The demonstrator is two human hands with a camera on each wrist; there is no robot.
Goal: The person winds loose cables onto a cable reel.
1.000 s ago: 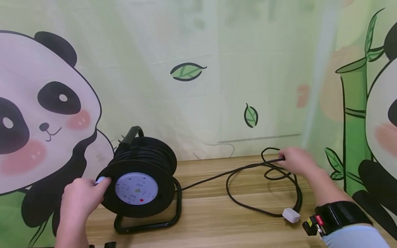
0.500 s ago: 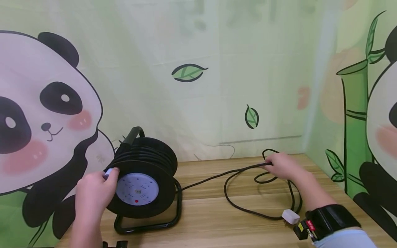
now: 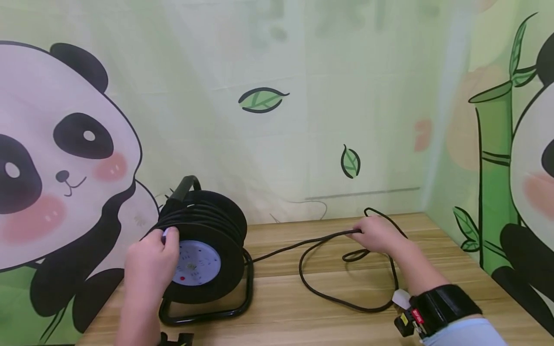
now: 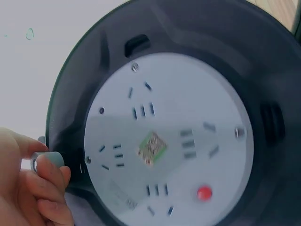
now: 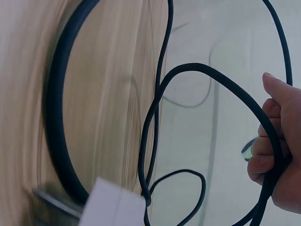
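Observation:
A black cable reel [image 3: 233,269] stands at left on its tubular frame, with cable wound behind its front flange. A pale socket panel [image 4: 174,94] with a red button fills the flange's middle. My left hand [image 3: 151,257] pinches a small grey crank knob [image 4: 54,160] near the flange's rim, at the reel's upper left in the head view. Over at right, my right hand [image 3: 377,234] grips the black cable [image 5: 54,108], its fingers curled round it. One stretch runs from hand to reel. Loose loops hang below, and a white plug [image 3: 401,298] is partly hidden by the wrist strap.
The wooden tabletop [image 3: 277,298] lies under the reel and cable loops. Behind it rises a pale green cloth backdrop [image 3: 303,120] printed with pandas, leaves and bamboo. A black carrying handle [image 3: 183,187] sticks up from the reel's top.
My left hand has carried the knob up and rightward, and the panel's red button has swung left, so the reel has turned clockwise. My right hand has moved left, with the cable.

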